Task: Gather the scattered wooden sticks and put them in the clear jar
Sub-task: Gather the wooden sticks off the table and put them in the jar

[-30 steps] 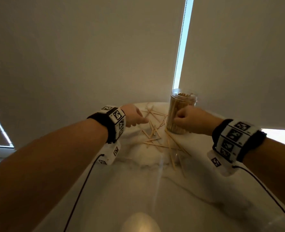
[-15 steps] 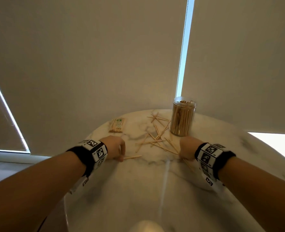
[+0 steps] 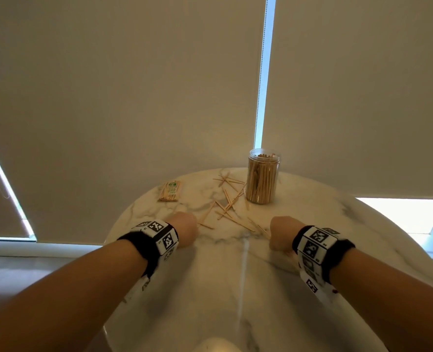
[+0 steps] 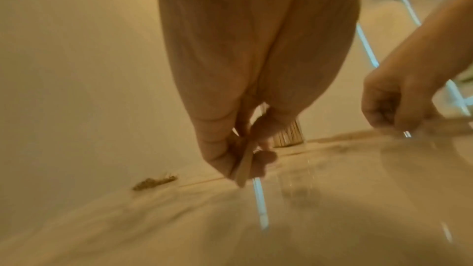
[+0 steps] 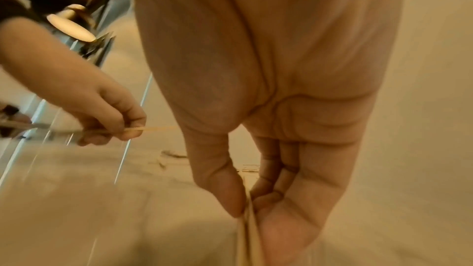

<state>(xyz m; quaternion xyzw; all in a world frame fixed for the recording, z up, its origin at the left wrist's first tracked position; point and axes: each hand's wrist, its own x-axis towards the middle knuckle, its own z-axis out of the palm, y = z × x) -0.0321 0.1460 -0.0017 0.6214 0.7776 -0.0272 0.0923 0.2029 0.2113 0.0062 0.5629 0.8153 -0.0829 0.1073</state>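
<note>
The clear jar [image 3: 262, 177], packed with upright wooden sticks, stands at the far side of the round marble table [image 3: 235, 288]. Loose wooden sticks [image 3: 229, 205] lie scattered in front of it. My left hand [image 3: 185, 228] sits at the near left edge of the scatter, and in the left wrist view it [image 4: 243, 157] pinches a stick [image 4: 243, 166] between thumb and fingers. My right hand [image 3: 282, 233] is at the near right edge. The right wrist view shows it [image 5: 247, 207] pinching a couple of sticks [image 5: 247, 234]. The jar's base [image 4: 289, 136] shows behind my left fingers.
A small wrapped packet of sticks [image 3: 169, 191] lies at the far left of the table. Closed roller blinds [image 3: 134, 97] hang right behind the table, with a bright gap behind the jar. The table's near half [image 3: 223, 313] is bare marble.
Both hands have drawn back from beside the jar to the near edge of the scattered sticks. The head view has pulled back, showing more of the table.
</note>
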